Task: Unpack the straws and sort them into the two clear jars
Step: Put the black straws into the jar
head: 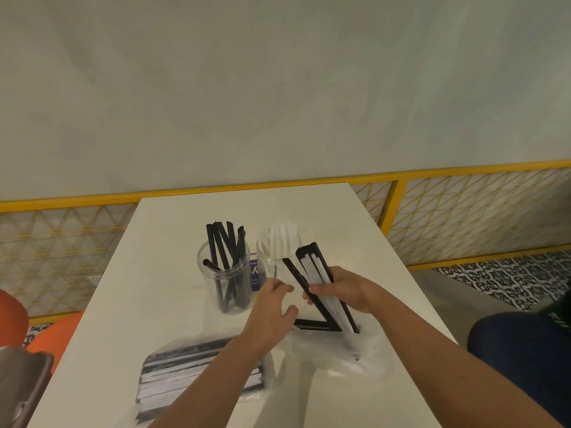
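Two clear jars stand mid-table: the left jar (224,273) holds several black straws, the right jar (276,251) holds several white ones. My right hand (343,288) grips a bundle of mixed black and white straws (315,267), tilted up toward the white jar, lower ends in a plastic bag (355,353). One black straw (315,324) lies flat beneath the bundle. My left hand (272,307) hovers just left of the bundle, fingers relaxed and spread, holding nothing. A plastic-wrapped pack of black and white straws (185,375) lies near the front edge.
The white table (154,273) runs up to a yellow-framed lattice rail (463,217) along a grey wall. A small purple-labelled item (255,270) sits between the jars. An orange seat (49,332) is at left, a dark blue seat (519,350) at right.
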A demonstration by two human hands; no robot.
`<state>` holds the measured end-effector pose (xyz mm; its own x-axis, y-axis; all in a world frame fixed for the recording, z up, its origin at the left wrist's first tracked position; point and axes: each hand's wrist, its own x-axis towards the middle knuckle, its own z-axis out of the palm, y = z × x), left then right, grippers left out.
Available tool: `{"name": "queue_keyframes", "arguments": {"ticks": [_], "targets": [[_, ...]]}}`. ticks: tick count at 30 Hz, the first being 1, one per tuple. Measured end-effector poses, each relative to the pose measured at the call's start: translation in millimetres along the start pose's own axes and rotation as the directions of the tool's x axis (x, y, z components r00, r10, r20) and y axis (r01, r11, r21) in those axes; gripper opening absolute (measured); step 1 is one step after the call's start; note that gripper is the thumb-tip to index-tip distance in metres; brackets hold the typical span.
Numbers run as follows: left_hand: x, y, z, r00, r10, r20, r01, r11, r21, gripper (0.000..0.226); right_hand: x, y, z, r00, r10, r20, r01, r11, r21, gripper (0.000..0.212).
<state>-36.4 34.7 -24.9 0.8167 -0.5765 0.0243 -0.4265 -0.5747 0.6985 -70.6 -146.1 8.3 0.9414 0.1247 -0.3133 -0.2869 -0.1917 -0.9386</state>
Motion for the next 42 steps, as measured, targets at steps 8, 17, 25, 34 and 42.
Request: {"name": "queue_keyframes", "arguments": {"ticks": [8,17,25,34,42], "targets": [[-4.5,1.9,5.2,0.945,-0.161,0.285,0.224,0.953,-0.204,0.077,3.3,-18.2,6.2,0.977,-0.11,-0.182,0.149,0.964,0.218,0.014],[2.2,24.6,-9.0,0.967,-0.158,0.201,0.241,0.825,-0.511,0.053,16.9,-37.1,27.1,0.979,-0.12,-0.162,0.181,0.879,0.442,0.015],[4.9,19.4,-29.3,0.959,-0.095,0.267,0.278,0.493,-0.824,0.018,27.7,-58.6,45.1,0.983,-0.12,-0.138,0.17,0.879,0.446,0.02],[3.5,8.7,-41.6,0.947,-0.228,0.226,0.308,0.454,-0.836,0.021,42.1,-64.5,51.1,0.71,-0.239,-0.663,0.282,0.958,-0.044,0.028],[2.7,5.4,-44.4,0.956,-0.268,0.118,0.248,0.527,-0.813,0.028,53.6,-71.9,69.9,0.69,-0.453,-0.565,0.157,0.855,-0.494,0.028]]}}
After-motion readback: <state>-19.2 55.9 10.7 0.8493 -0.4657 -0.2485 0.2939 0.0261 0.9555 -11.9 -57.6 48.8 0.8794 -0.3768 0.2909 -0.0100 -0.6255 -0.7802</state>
